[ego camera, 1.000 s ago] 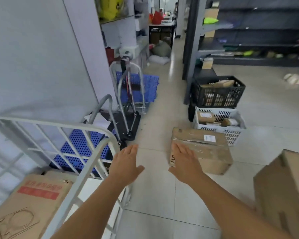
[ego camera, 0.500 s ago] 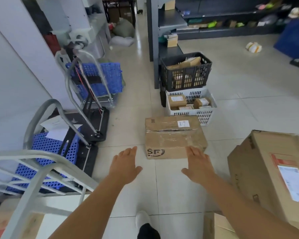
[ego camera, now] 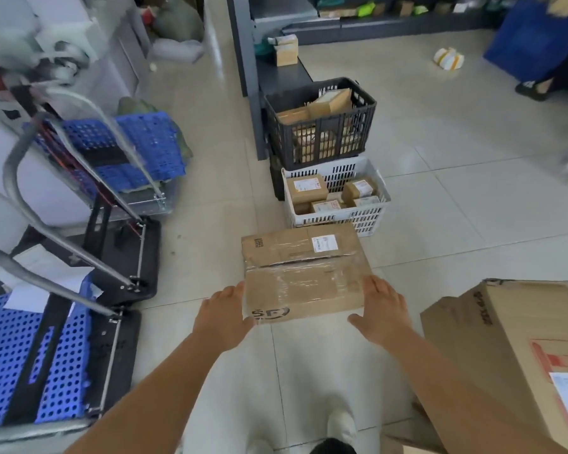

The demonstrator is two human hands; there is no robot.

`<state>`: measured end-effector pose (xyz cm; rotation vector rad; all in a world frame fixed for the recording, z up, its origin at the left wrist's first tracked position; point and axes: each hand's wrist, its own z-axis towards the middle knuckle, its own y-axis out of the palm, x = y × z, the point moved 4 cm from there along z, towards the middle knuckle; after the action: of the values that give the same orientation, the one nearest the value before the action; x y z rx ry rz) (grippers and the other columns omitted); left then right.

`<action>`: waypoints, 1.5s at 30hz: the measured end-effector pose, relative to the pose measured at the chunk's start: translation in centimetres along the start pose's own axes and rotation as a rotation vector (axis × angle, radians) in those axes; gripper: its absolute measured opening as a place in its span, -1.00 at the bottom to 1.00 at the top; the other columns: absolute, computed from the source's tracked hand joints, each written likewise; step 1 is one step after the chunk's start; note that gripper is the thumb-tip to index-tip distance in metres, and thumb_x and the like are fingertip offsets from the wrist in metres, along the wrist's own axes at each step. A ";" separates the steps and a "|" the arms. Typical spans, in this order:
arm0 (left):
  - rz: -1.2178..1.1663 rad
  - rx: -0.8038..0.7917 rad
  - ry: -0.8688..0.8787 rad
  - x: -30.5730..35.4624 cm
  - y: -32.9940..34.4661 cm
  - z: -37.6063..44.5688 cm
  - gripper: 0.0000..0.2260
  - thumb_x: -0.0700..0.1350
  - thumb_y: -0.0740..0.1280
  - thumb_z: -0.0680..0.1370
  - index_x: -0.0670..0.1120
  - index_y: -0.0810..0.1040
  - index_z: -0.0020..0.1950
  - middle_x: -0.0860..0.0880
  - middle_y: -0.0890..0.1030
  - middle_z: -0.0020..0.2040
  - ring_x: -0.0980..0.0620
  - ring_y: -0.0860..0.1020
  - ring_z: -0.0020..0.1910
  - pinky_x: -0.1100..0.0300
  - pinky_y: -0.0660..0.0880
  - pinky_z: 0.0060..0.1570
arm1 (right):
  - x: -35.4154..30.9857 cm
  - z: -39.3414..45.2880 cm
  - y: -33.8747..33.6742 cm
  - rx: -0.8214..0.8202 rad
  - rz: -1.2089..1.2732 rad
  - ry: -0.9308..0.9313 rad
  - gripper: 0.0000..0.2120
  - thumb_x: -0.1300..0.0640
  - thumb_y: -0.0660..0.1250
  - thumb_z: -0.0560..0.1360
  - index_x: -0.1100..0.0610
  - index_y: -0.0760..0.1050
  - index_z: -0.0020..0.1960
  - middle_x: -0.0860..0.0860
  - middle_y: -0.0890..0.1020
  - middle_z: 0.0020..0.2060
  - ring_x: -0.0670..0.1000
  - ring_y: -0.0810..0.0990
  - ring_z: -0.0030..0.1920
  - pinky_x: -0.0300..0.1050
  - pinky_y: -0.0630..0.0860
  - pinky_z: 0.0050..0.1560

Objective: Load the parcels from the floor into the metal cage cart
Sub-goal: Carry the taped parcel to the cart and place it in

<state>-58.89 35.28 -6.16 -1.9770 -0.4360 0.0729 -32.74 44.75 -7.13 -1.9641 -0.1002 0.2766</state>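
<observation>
A brown cardboard parcel (ego camera: 304, 271), taped with clear film and bearing a white label, lies on the tiled floor in front of me. My left hand (ego camera: 225, 314) touches its left near corner with straight fingers. My right hand (ego camera: 382, 311) lies flat against its right side. A larger cardboard box (ego camera: 518, 352) stands at the right edge. The metal cage cart is out of view.
Folding platform trolleys (ego camera: 112, 244) with blue perforated panels (ego camera: 17, 362) fill the left. Behind the parcel a white crate (ego camera: 371, 216) of small parcels sits under a black crate (ego camera: 322, 126). Dark shelving (ego camera: 243, 77) stands beyond. My shoe (ego camera: 341, 424) shows below.
I have stepped closer and the view has tilted down; the cage cart left the frame. Both hands reached forward from open air to the parcel's two sides.
</observation>
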 end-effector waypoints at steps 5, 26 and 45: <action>-0.032 -0.039 -0.059 1.2 0.4 7.0 -0.36 0.11 0.22 0.59 -0.06 0.03 0.57 -0.04 0.32 0.46 -0.06 0.32 0.41 0.06 0.27 0.35 | 3.1 7.5 0.2 -0.047 0.032 0.029 -0.19 -0.10 0.33 0.52 0.08 -0.05 0.58 0.01 0.10 0.55 0.06 0.08 0.55 0.02 0.11 0.51; -0.291 -0.171 -0.447 -1.1 14.2 34.0 -0.30 0.08 0.31 0.56 -0.09 0.04 0.57 -0.16 0.31 0.46 -0.17 0.33 0.41 -0.03 0.34 0.31 | 10.5 38.4 13.5 -0.277 0.077 0.090 -0.15 -0.14 0.32 0.51 0.12 -0.07 0.59 0.05 0.10 0.56 0.12 0.14 0.53 0.06 0.16 0.47; -0.640 -0.016 -0.654 -10.3 29.8 48.0 -0.21 0.02 0.58 0.30 -0.08 0.21 0.37 -0.10 0.40 0.31 -0.13 0.46 0.22 -0.05 0.49 0.15 | 16.4 51.4 29.3 -0.156 0.313 0.367 0.14 -0.05 0.62 0.25 0.05 -0.08 0.55 0.17 0.11 0.48 0.34 0.24 0.43 0.24 0.29 0.41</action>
<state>-72.15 62.30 -55.13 -1.7063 -1.4712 0.3102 -30.84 82.27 -55.65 -2.1516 0.4373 0.1085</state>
